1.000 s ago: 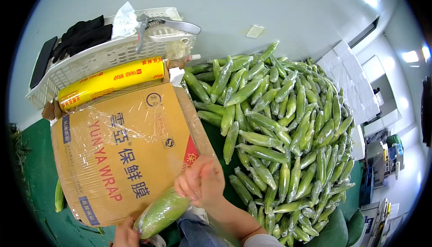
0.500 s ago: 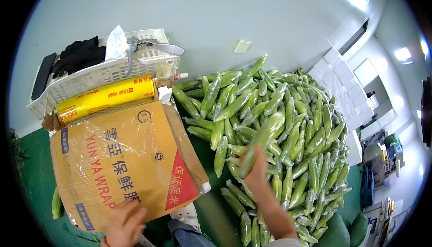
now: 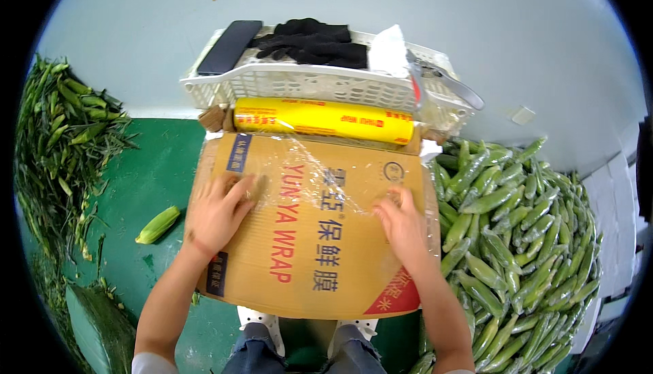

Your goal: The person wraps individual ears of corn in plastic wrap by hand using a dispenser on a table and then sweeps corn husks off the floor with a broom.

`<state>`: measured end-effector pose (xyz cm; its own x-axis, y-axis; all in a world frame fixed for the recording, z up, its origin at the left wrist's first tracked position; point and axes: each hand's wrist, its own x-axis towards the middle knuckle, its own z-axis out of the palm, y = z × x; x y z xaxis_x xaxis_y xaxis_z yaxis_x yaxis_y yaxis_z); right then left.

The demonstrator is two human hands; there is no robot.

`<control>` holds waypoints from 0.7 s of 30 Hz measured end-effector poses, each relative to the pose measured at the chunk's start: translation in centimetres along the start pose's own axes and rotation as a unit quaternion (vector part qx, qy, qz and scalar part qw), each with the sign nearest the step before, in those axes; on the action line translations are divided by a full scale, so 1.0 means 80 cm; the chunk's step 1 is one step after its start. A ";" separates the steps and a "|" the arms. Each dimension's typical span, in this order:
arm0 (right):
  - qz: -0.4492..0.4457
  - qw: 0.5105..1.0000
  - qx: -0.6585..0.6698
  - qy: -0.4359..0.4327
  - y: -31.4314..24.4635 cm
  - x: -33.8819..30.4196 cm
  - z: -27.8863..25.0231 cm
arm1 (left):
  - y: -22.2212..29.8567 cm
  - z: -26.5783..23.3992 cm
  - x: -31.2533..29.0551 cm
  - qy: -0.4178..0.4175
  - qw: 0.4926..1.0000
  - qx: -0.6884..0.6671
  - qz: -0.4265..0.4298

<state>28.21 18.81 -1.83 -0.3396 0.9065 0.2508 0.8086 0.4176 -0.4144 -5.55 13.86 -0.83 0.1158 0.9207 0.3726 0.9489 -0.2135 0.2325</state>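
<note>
A cardboard box (image 3: 306,238) lies before me with clear plastic film (image 3: 316,159) spread over its upper part. A yellow-wrapped roll of cling film (image 3: 323,119) rests along the box's far edge. Over the box's left side is my left hand (image 3: 219,212), open, thumb apart from the bent fingers and holding nothing I can see. My right hand (image 3: 398,219) hovers at the right side, fingers loosely bent and apart, fingertips by the film's slanting edge. Whether they touch the film I cannot tell. To the right lies a heap of film-wrapped ears of corn (image 3: 503,238).
Behind the roll stands a white plastic basket (image 3: 286,83) bearing a phone (image 3: 231,47), black gloves (image 3: 313,42), white paper (image 3: 388,51) and grey-handled pliers (image 3: 457,88). One unwrapped ear of corn (image 3: 158,224) lies on the green floor (image 3: 160,163). Husks and leaves (image 3: 58,149) pile up far left.
My right hand has let go of a wrapped ear of corn over the heap and come back to the box. My left hand has moved farther up the box. The view has swung left.
</note>
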 end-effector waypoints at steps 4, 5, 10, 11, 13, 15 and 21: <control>0.102 0.992 0.069 0.000 0.017 0.037 0.033 | -0.065 0.011 0.046 0.016 0.996 -0.043 0.071; 0.199 0.969 0.143 -0.015 0.006 0.029 0.019 | -0.073 0.005 0.030 -0.032 0.997 -0.059 -0.034; 0.069 0.973 0.217 -0.047 0.025 -0.140 -0.053 | -0.056 -0.069 -0.112 -0.069 0.949 -0.192 0.242; 0.045 0.961 0.226 -0.150 -0.005 -0.157 -0.071 | -0.047 -0.083 -0.156 -0.064 0.956 -0.141 0.249; 0.112 0.936 0.220 -0.250 -0.036 -0.191 -0.067 | -0.039 -0.065 -0.234 -0.034 0.962 -0.179 0.204; 0.097 0.973 0.088 -0.188 -0.063 -0.195 -0.051 | -0.075 -0.055 -0.278 -0.053 0.971 -0.082 0.216; 0.163 0.976 0.048 -0.132 -0.026 -0.232 -0.014 | -0.321 0.042 -0.327 -0.137 0.908 0.301 -0.256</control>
<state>33.43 1.04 -4.63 -0.1933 0.9714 -0.1378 0.8502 0.0957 -0.5176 -31.96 -3.66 -19.58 -0.3956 0.9132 0.0976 0.8777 0.4072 -0.2524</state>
